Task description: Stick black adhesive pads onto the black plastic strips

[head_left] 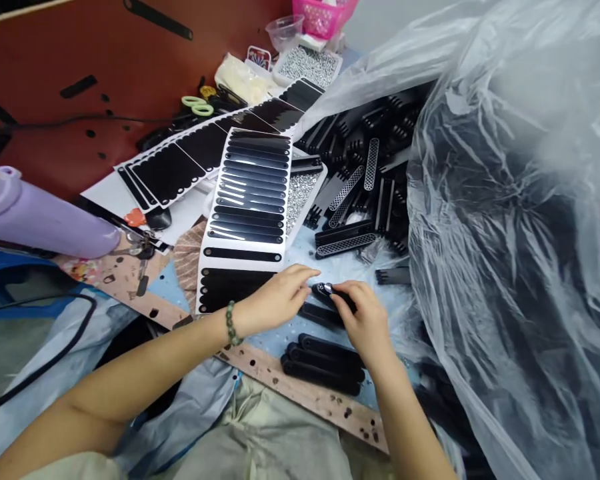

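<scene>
My right hand [367,320] is closed, thumb and forefinger gripping a slim black plastic bar [320,288] with a rounded end. Something small and shiny shows at the forefinger tip; whether it is a separate part cannot be made out. Just left of that bar's end is my left hand [285,293], its forefinger stretched out and its thumb near the bar, with nothing visible held. Another black bar [323,315] lies below the fingers. Closer to the table edge, several similar bars [323,363] lie side by side. Beneath my left wrist is a white sheet of black adhesive strips [245,255].
Black comb-like parts [375,167] are heaped at the right beside a large clear plastic bag [510,200]. Behind the sheet sits a tray of small metal pieces [303,193]. More sheets [173,167], green-handled scissors [197,105] and a purple bottle [45,213] are at left.
</scene>
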A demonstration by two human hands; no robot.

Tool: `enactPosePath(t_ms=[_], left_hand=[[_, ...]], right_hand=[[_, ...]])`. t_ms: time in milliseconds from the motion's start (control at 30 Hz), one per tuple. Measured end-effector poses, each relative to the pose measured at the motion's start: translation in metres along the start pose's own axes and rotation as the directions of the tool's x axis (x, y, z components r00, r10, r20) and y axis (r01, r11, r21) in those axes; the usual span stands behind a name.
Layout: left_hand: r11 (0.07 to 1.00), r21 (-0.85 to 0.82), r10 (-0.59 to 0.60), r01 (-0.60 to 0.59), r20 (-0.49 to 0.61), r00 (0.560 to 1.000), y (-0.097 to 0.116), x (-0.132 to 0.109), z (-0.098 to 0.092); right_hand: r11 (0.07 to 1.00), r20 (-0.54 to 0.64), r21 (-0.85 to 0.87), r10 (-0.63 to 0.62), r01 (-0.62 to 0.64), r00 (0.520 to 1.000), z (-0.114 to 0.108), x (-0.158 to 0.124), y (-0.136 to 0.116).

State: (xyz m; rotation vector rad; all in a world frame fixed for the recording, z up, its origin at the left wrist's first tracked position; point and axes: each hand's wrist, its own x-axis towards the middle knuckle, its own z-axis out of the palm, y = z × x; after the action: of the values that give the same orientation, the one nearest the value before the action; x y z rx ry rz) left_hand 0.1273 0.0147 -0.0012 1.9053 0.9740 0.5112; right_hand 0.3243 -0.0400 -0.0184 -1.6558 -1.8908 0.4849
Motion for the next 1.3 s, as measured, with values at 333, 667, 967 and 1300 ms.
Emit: enactPosePath(t_ms=[333,667,967,1300], left_hand=[[0.892,-0.377,-0.186,0.248,0.194,0.963,-0.024,0.023,0.023],[0.864,-0.389,-0.280,0.319,0.153,0.948,-0.022,0.030,0.030],[0.914,-0.291,-0.256,0.282,0.122,0.959,-0.017,0.026,0.029],[0.911,-0.254,-0.289,0.326,0.173,0.942,-0.012,0.027,0.025]], right_hand=[[0.993,0.081,-0.096,-0.055,0.063,0.995,0.005,0.003,0.001],[0.957,0.073,-0.282,0.096,-0.072,0.993,-0.016,-0.008,0.004],[0.983,0.091,0.023,0.177,-0.180,0.980,-0.030,-0.024,0.021],[0.921,0.050,-0.269,0.307,-0.283,0.950,-0.034,-0.025,0.026]])
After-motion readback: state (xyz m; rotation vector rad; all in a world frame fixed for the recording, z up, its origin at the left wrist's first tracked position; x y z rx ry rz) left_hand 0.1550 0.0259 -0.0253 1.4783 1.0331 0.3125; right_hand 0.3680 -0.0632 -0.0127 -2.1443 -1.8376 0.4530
